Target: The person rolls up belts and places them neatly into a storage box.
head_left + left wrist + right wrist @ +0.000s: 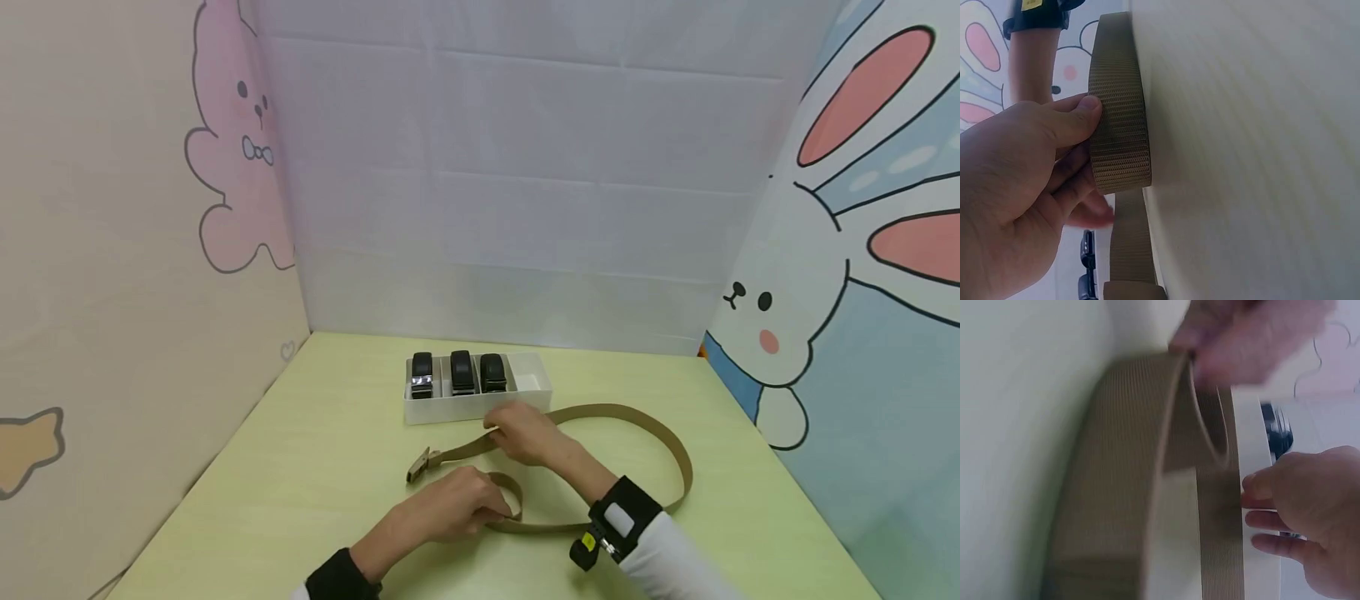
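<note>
A tan webbing belt [622, 412] stands on its edge in a wide loop on the table, its metal buckle [422, 463] pointing left. My left hand [457, 502] pinches the belt between thumb and fingers beside a small curl; in the left wrist view, the thumb of the left hand [1016, 175] presses on the ribbed strap [1119, 119]. Over the far run of the belt is my right hand [525, 433], in front of the white box. The right wrist view has the right hand [1316, 519] beside the strap with loosely extended fingers, not gripping it.
Behind the hands stands a white divided box [450, 408]. It holds three rolled black belts: left [422, 375], middle [462, 372] and right [492, 373]. The pale yellow table [337, 417] is bounded by a white back sheet [525, 225] and decorated side walls.
</note>
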`<state>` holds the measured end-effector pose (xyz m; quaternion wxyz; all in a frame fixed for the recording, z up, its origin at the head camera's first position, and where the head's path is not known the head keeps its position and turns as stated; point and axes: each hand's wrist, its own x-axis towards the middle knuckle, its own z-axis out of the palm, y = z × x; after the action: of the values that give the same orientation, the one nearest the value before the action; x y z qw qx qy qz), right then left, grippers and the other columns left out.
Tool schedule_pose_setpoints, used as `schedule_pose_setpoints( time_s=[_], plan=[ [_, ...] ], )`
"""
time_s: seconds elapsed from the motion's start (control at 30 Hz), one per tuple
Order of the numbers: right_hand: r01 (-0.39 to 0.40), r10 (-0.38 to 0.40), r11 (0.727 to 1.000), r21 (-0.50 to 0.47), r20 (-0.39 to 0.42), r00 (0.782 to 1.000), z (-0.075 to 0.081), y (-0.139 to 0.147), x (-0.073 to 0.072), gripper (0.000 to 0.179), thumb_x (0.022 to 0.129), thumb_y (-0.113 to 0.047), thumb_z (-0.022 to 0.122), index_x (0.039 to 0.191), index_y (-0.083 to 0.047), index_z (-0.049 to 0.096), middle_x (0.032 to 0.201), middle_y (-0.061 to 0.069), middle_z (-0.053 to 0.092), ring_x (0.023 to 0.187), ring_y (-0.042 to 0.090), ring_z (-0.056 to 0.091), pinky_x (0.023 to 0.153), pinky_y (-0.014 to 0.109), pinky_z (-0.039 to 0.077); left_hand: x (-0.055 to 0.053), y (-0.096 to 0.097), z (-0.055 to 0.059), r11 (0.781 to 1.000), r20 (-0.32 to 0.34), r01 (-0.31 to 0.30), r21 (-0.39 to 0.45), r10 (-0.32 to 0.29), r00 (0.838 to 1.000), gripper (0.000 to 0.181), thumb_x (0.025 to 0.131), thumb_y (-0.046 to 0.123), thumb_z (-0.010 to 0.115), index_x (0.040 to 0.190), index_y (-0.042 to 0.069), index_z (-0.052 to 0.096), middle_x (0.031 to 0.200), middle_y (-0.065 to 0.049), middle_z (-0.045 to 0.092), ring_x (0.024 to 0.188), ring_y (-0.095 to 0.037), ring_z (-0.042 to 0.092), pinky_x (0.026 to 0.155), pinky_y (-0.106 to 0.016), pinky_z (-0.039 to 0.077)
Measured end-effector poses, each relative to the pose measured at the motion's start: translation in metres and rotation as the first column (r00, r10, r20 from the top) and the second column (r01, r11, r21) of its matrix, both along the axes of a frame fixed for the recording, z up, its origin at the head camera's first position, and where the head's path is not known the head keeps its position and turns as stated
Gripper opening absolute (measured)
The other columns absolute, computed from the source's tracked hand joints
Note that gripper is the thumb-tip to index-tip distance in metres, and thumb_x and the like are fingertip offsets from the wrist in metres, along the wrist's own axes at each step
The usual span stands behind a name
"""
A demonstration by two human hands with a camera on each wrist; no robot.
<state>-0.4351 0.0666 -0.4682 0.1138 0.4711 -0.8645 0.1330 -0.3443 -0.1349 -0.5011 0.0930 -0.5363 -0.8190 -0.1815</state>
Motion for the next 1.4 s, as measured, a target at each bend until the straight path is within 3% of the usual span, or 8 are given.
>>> schedule_pose_setpoints(
  time_s=[0.03, 0.17, 0.4, 0.67, 0.87, 0.97, 1.2, 1.4],
  plan=[
    [-0.006, 0.005, 1.0, -0.011, -0.051, 0.999, -0.01, 0.013, -0.014, 0.012, 0.101, 0.004, 0.069, 0.1, -0.003, 0.078, 0.092, 0.007, 0.078, 0.081, 0.02, 0.069, 0.075, 0.034, 0.058, 0.0, 0.0, 0.001, 1.0, -0.005, -0.007, -0.005, 0.007, 1.0, 0.019, 0.099, 0.003, 0.083, 0.089, 0.019, 0.083, 0.08, 0.013, 0.077, 0.078, 0.012, 0.063, 0.08, -0.002, 0.044],
    [0.061, -0.065, 0.998, -0.033, -0.152, 0.986, -0.012, 0.047, -0.024, 0.011, 0.099, 0.002, 0.073, 0.097, -0.004, 0.081, 0.091, 0.008, 0.08, 0.081, 0.026, 0.073, 0.074, 0.043, 0.061, 0.001, -0.001, 0.001, 0.999, -0.013, -0.027, -0.026, 0.026, 1.0, 0.014, 0.1, 0.007, 0.083, 0.1, 0.02, 0.089, 0.091, 0.013, 0.085, 0.089, 0.005, 0.077, 0.087, -0.005, 0.053],
    [0.206, -0.206, 0.979, 0.002, 0.014, 0.978, -0.007, 0.045, -0.017, 0.015, 0.101, 0.001, 0.077, 0.089, -0.008, 0.08, 0.085, 0.004, 0.075, 0.073, 0.012, 0.058, 0.068, 0.031, 0.051, 0.0, 0.0, 0.001, 1.0, 0.005, -0.018, -0.022, 0.019, 1.0, 0.013, 0.101, 0.008, 0.083, 0.101, 0.019, 0.089, 0.092, 0.011, 0.085, 0.09, 0.004, 0.077, 0.088, -0.006, 0.053],
    [0.062, -0.065, 0.995, -0.074, -0.031, 0.997, -0.032, 0.008, -0.024, 0.022, 0.104, -0.01, 0.076, 0.083, -0.016, 0.075, 0.077, -0.003, 0.07, 0.069, 0.007, 0.054, 0.061, 0.035, 0.048, -0.004, 0.004, 0.0, 0.999, -0.015, -0.026, -0.022, 0.026, 1.0, 0.013, 0.098, 0.007, 0.086, 0.098, 0.02, 0.089, 0.089, 0.013, 0.084, 0.085, 0.009, 0.073, 0.084, -0.006, 0.052],
    [0.093, -0.093, 0.995, -0.038, 0.003, 0.996, -0.014, 0.012, 0.0, 0.009, 0.104, -0.009, 0.077, 0.096, -0.008, 0.08, 0.092, 0.004, 0.079, 0.084, 0.019, 0.072, 0.075, 0.039, 0.06, -0.008, 0.003, 0.0, 0.999, 0.008, -0.044, -0.015, 0.044, 0.999, 0.017, 0.095, 0.003, 0.086, 0.099, 0.019, 0.089, 0.092, 0.012, 0.085, 0.087, 0.007, 0.074, 0.083, -0.006, 0.053],
    [0.075, -0.073, 0.996, -0.04, 0.045, 0.996, 0.001, 0.025, 0.021, 0.006, 0.105, -0.007, 0.077, 0.104, -0.005, 0.083, 0.1, 0.006, 0.083, 0.094, 0.024, 0.078, 0.085, 0.037, 0.063, -0.01, 0.0, 0.0, 0.998, 0.045, -0.056, -0.017, 0.057, 0.997, 0.02, 0.096, 0.0, 0.085, 0.102, 0.018, 0.09, 0.096, 0.012, 0.086, 0.09, 0.007, 0.076, 0.085, -0.006, 0.053],
    [-0.06, 0.074, 0.994, -0.088, 0.168, 0.983, 0.007, 0.055, 0.06, 0.01, 0.105, -0.01, 0.076, 0.113, -0.008, 0.082, 0.112, 0.004, 0.083, 0.107, 0.022, 0.079, 0.096, 0.036, 0.063, -0.017, -0.008, 0.002, 0.992, 0.067, -0.119, -0.048, 0.122, 0.99, 0.021, 0.099, 0.0, 0.082, 0.09, 0.018, 0.084, 0.082, 0.015, 0.075, 0.074, 0.009, 0.045, 0.073, -0.004, 0.039],
    [-0.026, 0.032, 0.999, -0.036, 0.191, 0.981, -0.005, 0.058, 0.075, 0.022, 0.105, -0.026, 0.081, 0.123, -0.014, 0.081, 0.131, 0.0, 0.076, 0.124, 0.016, 0.072, 0.108, 0.04, 0.06, -0.021, -0.011, 0.004, 0.988, 0.13, -0.149, -0.025, 0.151, 0.98, 0.022, 0.1, -0.005, 0.079, 0.101, 0.014, 0.09, 0.095, 0.008, 0.086, 0.08, 0.01, 0.063, 0.078, -0.005, 0.05]
  ],
)
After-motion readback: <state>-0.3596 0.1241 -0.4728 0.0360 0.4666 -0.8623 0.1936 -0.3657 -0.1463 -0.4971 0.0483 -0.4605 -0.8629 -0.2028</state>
